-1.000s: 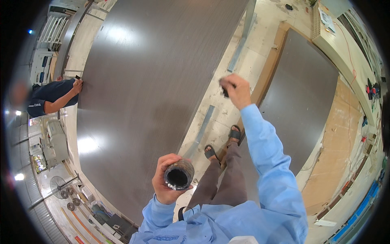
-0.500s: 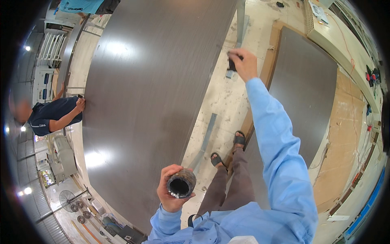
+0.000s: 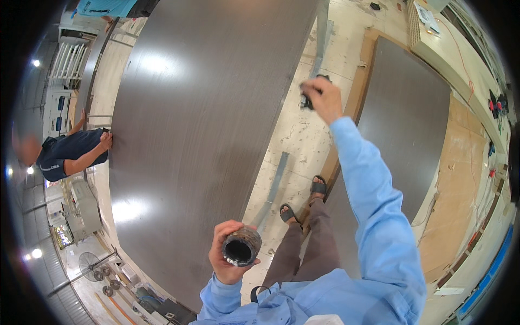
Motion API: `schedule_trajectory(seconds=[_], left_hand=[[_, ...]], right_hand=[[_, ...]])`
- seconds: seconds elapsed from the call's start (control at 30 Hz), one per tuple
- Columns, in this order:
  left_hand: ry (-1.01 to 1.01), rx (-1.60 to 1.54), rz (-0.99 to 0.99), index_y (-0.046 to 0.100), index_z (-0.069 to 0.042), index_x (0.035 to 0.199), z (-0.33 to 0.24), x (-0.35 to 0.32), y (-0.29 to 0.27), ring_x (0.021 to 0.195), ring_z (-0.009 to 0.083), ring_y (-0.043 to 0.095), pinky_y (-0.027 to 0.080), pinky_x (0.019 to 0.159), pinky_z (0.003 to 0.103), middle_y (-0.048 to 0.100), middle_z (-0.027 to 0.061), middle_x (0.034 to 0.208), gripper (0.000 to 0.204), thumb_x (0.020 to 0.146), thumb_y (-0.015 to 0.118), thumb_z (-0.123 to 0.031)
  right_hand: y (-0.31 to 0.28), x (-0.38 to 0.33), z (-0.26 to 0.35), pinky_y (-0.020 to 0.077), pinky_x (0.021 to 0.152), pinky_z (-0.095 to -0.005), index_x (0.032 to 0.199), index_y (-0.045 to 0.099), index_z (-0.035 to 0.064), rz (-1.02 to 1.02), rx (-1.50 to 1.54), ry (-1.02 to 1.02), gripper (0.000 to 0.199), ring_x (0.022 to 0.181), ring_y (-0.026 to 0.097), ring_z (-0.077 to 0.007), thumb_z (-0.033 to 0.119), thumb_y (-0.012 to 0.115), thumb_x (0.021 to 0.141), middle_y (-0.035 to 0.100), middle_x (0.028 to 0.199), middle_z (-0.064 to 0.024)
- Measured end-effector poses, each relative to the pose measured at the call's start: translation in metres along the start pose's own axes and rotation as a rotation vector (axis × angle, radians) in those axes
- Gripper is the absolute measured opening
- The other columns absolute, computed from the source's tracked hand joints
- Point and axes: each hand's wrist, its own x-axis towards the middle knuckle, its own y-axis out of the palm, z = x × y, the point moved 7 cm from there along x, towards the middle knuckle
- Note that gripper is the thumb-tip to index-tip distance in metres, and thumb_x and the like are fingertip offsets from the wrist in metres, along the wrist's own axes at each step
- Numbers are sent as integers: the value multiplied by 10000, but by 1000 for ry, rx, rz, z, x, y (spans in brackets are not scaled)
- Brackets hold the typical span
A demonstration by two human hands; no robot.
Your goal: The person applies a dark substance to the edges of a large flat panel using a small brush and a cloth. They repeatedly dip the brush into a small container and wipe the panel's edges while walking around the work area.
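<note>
In my left hand (image 3: 221, 259), low in the picture, is a small round pot (image 3: 242, 247) with a dark inside and a crusted rim. My fingers wrap around its side and its mouth faces up. My right hand (image 3: 326, 102) reaches out over the gap beside the large dark brown panel (image 3: 200, 119). Its fingers are closed on a black, soft-looking piece (image 3: 307, 103), perhaps a cloth or sponge; blur and the fingers hide its full shape.
A second dark panel (image 3: 406, 103) lies to the right on brown board. Metal legs (image 3: 276, 184) show beside the large panel. At its left edge a co-worker in a dark shirt (image 3: 76, 154) touches it; another in blue (image 3: 105, 7) stands farther off. A fan (image 3: 89, 262) is lower left.
My right hand has come slightly back toward me with the black piece, which now shows on both sides of the fingers. My left hand and the pot have hardly moved.
</note>
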Motion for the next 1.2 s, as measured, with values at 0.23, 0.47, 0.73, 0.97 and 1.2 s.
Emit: schedule_trajectory(seconds=[0.23, 0.47, 0.73, 0.97, 1.2], left_hand=[[43, 16, 34, 554, -19, 1369, -3, 2, -4, 1184, 362, 668, 589, 998, 465, 519, 169, 1337, 818, 701, 996, -188], [13, -11, 11, 560, -2, 1355, 7, -7, -9, 1152, 358, 676, 587, 986, 468, 512, 173, 1338, 870, 674, 1012, -299], [32, -54, 35, 561, -7, 1379, 15, -17, -19, 1201, 345, 677, 592, 1010, 419, 513, 169, 1368, 823, 700, 994, -175], [14, -44, 33, 567, -3, 1373, 22, -30, -29, 1208, 324, 671, 585, 1020, 403, 505, 162, 1366, 814, 700, 992, -170], [3, -108, 3, 569, -10, 1372, 36, -41, -38, 1218, 313, 659, 579, 1041, 419, 501, 159, 1373, 806, 706, 991, -180]], right_hand=[[27, -75, 28, 556, 769, -324, 948, 795, 19, 86, 118, -15, 89, 835, 731, -227, 53, 752, 878, 755, 886, -101], [54, -132, 40, 554, 766, -335, 950, 787, 19, 259, 110, 49, 91, 828, 711, -241, 26, 734, 876, 736, 901, -103], [44, -140, 44, 541, 758, -313, 972, 770, 5, 103, 75, 27, 88, 819, 703, -204, 23, 735, 893, 730, 890, -100], [70, -184, 71, 545, 746, -314, 957, 770, 13, 414, 163, -58, 116, 817, 700, -226, -28, 750, 850, 719, 888, -85], [60, -189, 69, 544, 731, -329, 927, 746, 3, 174, -4, -78, 103, 793, 694, -240, -22, 769, 829, 713, 903, -94]])
